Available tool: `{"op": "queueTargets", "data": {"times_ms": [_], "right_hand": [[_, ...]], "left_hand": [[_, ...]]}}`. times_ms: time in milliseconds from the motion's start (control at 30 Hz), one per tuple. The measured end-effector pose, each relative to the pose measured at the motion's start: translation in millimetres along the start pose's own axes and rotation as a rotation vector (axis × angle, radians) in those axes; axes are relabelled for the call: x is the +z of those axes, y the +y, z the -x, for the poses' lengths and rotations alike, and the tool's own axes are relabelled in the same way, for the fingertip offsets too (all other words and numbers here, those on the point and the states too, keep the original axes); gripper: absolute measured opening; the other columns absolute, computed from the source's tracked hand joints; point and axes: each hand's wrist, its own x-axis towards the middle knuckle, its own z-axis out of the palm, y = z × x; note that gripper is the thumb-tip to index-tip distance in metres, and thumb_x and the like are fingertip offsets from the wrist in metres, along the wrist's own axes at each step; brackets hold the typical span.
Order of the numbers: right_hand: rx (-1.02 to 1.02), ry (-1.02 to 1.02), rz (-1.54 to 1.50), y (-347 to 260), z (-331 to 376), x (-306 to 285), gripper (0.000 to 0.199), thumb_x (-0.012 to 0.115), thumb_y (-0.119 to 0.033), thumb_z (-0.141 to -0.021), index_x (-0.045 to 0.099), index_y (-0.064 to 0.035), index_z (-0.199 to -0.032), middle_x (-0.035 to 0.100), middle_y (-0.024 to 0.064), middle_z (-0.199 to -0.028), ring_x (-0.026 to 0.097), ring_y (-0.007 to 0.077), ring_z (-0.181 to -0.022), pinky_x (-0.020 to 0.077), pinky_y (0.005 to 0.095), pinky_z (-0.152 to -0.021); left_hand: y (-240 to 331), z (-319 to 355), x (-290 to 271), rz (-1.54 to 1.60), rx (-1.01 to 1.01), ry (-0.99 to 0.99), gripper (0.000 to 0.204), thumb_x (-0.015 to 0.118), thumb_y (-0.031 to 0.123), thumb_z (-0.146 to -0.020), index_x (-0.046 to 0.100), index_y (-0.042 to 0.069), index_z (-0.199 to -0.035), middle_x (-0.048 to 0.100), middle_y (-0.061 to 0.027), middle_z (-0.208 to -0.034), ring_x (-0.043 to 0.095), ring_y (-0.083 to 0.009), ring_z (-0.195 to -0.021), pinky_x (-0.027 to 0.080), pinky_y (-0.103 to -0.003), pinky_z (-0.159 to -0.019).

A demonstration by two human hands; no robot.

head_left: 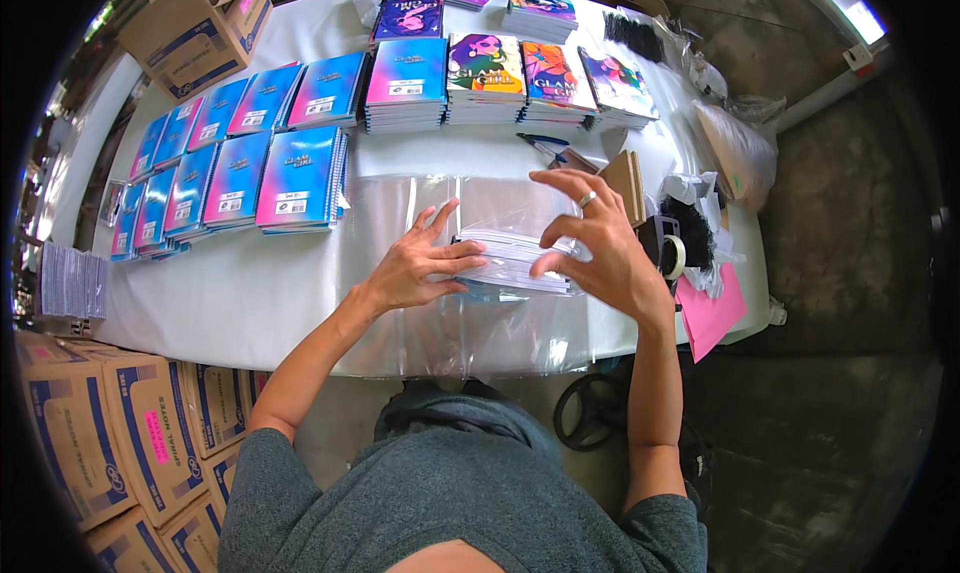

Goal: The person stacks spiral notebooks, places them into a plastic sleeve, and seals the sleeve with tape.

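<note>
A stack of notebooks lies in front of me, page edges facing up and partly covered by clear plastic film. The film spreads over the table beneath and around it. My left hand rests at the stack's left end, fingers spread and some touching it. Over the right end is my right hand, a ring on one finger. Its thumb and fingers are curved but apart, close to the film there. Whether those fingertips touch the film I cannot tell.
Blue-pink spiral notebooks stand in rows at the left; illustrated ones are stacked at the back. Pliers lie beyond the film. A tape roll, black spiral wires and pink sheet sit right. Cardboard boxes fill the lower left.
</note>
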Motion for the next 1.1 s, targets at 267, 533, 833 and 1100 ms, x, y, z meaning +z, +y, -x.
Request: {"op": "queueTargets", "data": {"times_ms": [267,533,833,1100], "right_hand": [[0.081,0.075,0.179,-25.4,22.7,37.8,0.026,0.078,-0.023,-0.066,0.065,-0.0016,-0.075,0.027,0.0171,-0.151,0.024,0.0284,-0.140,0.0126,0.0544,-0.114],[0.009,-0.028,0.198,-35.9,30.6,45.7,0.021,0.074,-0.019,-0.069,0.061,-0.0032,-0.065,0.028,0.0143,-0.152,0.021,0.0283,-0.142,0.0080,0.0571,-0.114],[-0.012,-0.052,0.125,-21.7,10.4,25.3,0.017,0.072,-0.016,-0.076,0.065,-0.0003,-0.077,0.040,0.0164,-0.142,0.032,0.0307,-0.135,0.0185,0.0539,-0.110],[0.019,-0.131,0.123,55.8,-39.3,27.3,0.011,0.066,0.003,-0.074,0.067,-0.0033,-0.083,0.067,0.0099,-0.100,0.063,0.0269,-0.100,0.0455,0.0370,-0.091]], "left_hand": [[0.6,14.7,21.6,0.176,-0.067,0.307,0.057,0.084,0.018,-0.062,0.068,0.024,-0.116,0.060,0.0019,-0.129,0.019,-0.0362,-0.143,0.017,-0.051,-0.117],[-2.0,13.0,15.3,0.077,-0.069,0.165,0.062,0.085,0.022,-0.059,0.067,0.027,-0.118,0.061,0.0049,-0.128,0.022,-0.0346,-0.143,0.014,-0.052,-0.117],[-0.4,-7.9,1.2,-0.097,0.010,-0.012,0.070,0.084,0.027,-0.059,0.061,0.035,-0.125,0.054,0.0118,-0.135,0.023,-0.0341,-0.143,0.015,-0.052,-0.117],[1.8,-10.5,4.6,-0.132,0.001,-0.062,0.070,0.084,0.026,-0.061,0.060,0.037,-0.126,0.055,0.0130,-0.135,0.026,-0.0329,-0.142,0.023,-0.055,-0.114]]}}
